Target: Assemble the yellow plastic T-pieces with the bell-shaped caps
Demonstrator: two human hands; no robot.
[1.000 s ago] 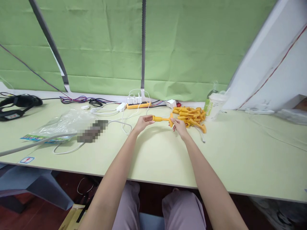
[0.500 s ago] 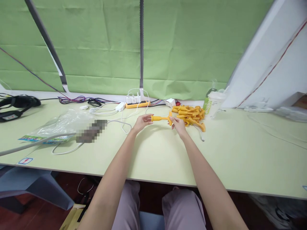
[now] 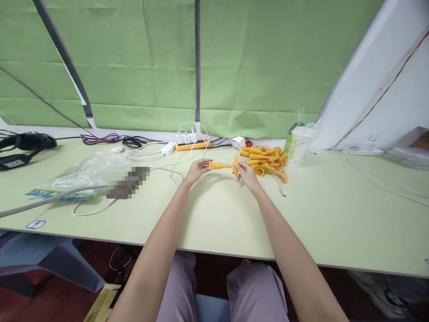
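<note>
A yellow plastic rod with a crosspiece (image 3: 222, 165) lies level between my two hands, just above the table. My left hand (image 3: 199, 171) pinches its narrow left end between thumb and fingers. At the other end, my right hand (image 3: 247, 173) is closed on the wider crosspiece, with the thumb in front. Just behind my right hand sits a heap of similar yellow plastic pieces (image 3: 268, 157), several of them overlapping, some with hollow round ends.
A white and green paper cup (image 3: 299, 144) stands right of the heap. Behind my hands is an orange and white power strip (image 3: 192, 145) with cables. Clear plastic bags (image 3: 90, 172) lie left, near a black headset (image 3: 27, 150). The pale table's front edge (image 3: 228, 256) crosses before my knees.
Both hands and the yellow rod have shifted very slightly left. The grip at each end stays the same.
</note>
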